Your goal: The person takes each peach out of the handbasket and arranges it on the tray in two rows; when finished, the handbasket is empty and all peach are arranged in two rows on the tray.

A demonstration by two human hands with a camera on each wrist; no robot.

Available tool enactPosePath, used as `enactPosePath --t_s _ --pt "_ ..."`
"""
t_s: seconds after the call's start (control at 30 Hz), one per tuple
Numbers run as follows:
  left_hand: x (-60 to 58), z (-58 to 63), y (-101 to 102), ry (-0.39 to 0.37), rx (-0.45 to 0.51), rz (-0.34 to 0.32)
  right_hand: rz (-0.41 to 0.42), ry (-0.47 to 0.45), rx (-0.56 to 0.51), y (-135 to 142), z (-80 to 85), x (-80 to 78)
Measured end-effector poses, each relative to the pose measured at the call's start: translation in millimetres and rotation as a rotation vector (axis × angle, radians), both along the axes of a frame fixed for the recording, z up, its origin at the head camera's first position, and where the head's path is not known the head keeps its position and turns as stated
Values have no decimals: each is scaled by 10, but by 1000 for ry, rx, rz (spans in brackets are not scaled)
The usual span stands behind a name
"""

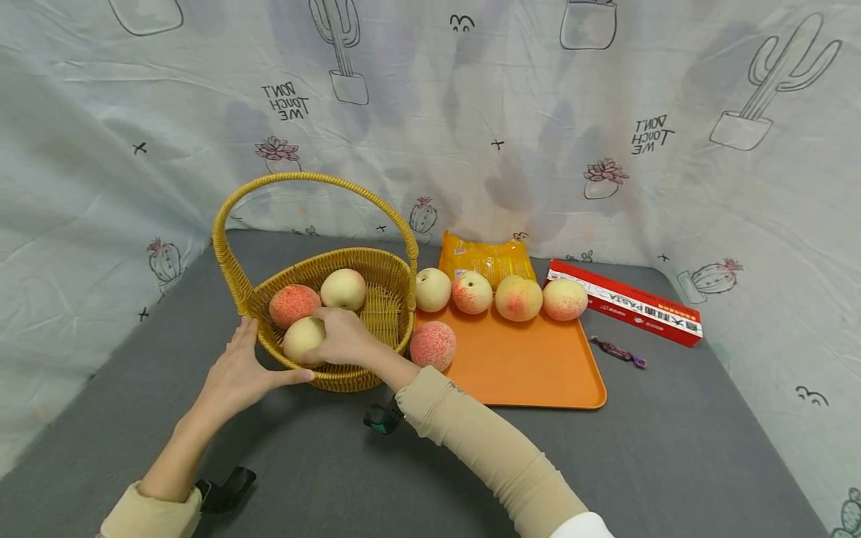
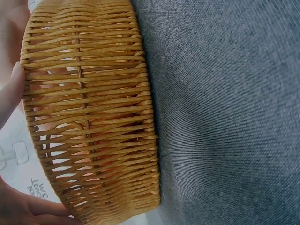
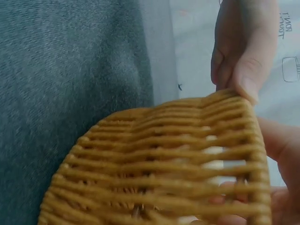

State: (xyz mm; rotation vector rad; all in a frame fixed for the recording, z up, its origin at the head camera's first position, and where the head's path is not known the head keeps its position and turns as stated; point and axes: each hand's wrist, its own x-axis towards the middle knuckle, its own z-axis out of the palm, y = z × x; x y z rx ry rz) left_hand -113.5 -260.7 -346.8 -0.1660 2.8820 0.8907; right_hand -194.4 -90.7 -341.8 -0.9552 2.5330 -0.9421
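Note:
A yellow woven basket (image 1: pixel 364 381) with a tall arched handle stands at the left of the table. My left hand (image 1: pixel 238 371) holds it at its left front, thumb along the rim and fingers against the side. Inside the basket, my right hand (image 1: pixel 347 340) grips a pale peach (image 1: pixel 303 338) near the front left. A red peach (image 1: pixel 294 305) and another pale peach (image 1: pixel 343 289) lie behind it. The left wrist view shows the left thumb (image 2: pixel 14 91) at the rim; in the right wrist view the basket wall hides much of the right hand (image 3: pixel 287 164).
Right of the basket, an orange tray (image 1: pixel 525 366) bears several peaches, among them a pink one (image 1: pixel 433 346) at its left edge. Behind stands an orange packet (image 1: pixel 487 258). A red pasta box (image 1: pixel 625 305) and a purple wrapped candy (image 1: pixel 617 351) lie farther right.

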Motion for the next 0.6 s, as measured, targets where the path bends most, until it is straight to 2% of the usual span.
enactPosePath --t_s 0.17,0.4,0.6 --pt "-4 -1 13 -1 2 -1 21 47 59 -40 -38 6" --pt "0 -5 18 3 0 2 -54 102 176 8 -69 -26" --pt "7 2 8 0 -3 4 -97 82 134 41 -72 -26"
